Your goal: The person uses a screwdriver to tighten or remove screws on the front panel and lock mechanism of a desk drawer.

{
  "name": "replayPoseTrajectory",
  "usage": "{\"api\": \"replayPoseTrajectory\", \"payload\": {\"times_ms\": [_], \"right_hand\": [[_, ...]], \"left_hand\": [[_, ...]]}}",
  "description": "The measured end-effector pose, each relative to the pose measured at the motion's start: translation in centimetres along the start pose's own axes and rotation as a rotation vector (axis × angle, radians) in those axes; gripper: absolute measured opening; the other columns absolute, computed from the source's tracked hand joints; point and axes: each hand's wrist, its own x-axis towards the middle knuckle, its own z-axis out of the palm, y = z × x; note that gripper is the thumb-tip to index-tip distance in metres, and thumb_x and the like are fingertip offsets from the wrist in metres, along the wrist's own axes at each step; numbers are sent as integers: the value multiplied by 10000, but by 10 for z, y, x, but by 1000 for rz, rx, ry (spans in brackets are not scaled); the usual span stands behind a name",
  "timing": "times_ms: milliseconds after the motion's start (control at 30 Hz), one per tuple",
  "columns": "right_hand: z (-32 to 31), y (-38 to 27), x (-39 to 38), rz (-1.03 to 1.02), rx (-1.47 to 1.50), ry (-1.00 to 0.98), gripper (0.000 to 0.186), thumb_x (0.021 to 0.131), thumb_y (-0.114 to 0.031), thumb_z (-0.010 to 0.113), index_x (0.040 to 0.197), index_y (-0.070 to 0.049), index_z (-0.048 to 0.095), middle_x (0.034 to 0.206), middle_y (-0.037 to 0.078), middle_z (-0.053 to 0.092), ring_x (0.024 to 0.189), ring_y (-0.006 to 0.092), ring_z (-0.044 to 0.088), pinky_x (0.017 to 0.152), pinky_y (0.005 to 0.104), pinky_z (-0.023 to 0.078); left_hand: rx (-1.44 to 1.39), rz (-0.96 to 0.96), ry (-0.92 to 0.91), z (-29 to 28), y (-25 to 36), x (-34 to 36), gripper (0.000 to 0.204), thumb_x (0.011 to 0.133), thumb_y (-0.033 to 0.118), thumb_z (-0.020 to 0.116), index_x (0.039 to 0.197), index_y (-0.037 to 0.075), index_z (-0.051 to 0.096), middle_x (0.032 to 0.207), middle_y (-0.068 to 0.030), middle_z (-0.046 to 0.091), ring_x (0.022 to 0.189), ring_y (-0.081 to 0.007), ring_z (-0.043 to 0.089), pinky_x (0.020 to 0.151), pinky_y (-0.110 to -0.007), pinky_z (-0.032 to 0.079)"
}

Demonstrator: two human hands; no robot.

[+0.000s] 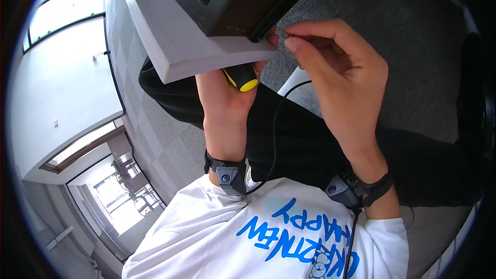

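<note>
My left hand [225, 104] reaches under the edge of a white board [194, 57]. Tucked against its palm is a screwdriver [243, 80] with a black and yellow handle; the shaft is hidden. Most of the left fingers are behind the board, with a fingertip showing past its right edge. Just right of that edge, my right hand [351, 82] pinches a tiny brass-coloured piece [288, 34] between thumb and forefinger, too small to name for certain. A dark brown wooden frame [235, 8] rests against the board, beside the fingertips.
Black-trousered legs [294, 129] are beneath my forearms. A black cable [275, 139] loops from the left wrist device [227, 178]; another device [343, 190] is strapped to the right wrist. Grey carpet [408, 62] lies around. White walls and windows are at the left.
</note>
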Motion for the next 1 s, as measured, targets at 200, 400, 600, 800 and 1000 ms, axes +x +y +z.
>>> {"api": "replayPoseTrajectory", "payload": {"times_ms": [200,400,600,800,1000], "right_hand": [[7,8,6,-2,11,22,143,811,11,661,951,-11,669,879,65,674,808,108,647,728,208,503],[11,12,10,-51,-10,24,151,813,16,654,960,-15,667,886,62,668,798,106,643,711,210,503],[14,17,7,-75,12,74,154,819,23,647,967,-17,665,870,51,663,780,91,636,688,192,498],[15,19,4,-169,-27,90,149,824,24,640,965,-20,665,870,49,665,769,87,638,672,188,506],[24,22,2,-183,-20,87,150,825,22,639,968,-19,664,881,56,668,782,93,646,678,191,518]], "left_hand": [[-80,1,-2,-1,-1,1,485,965,347,398,1223,-63,415,1142,-261,548,987,-373,613,778,-421,574],[-157,-21,25,-7,-1,1,452,978,337,382,1216,-46,413,1140,-227,540,1012,-344,604,808,-451,567],[-170,-34,-66,-8,-1,-1,448,975,317,396,1222,-57,407,1155,-224,536,1022,-347,598,824,-454,558],[0,7,17,-7,-4,-6,405,946,332,473,1190,10,464,1121,-154,567,999,-273,601,819,-427,549],[17,21,-25,-15,0,-7,416,946,347,469,1189,10,465,1113,-150,573,990,-267,607,821,-423,549]]}}
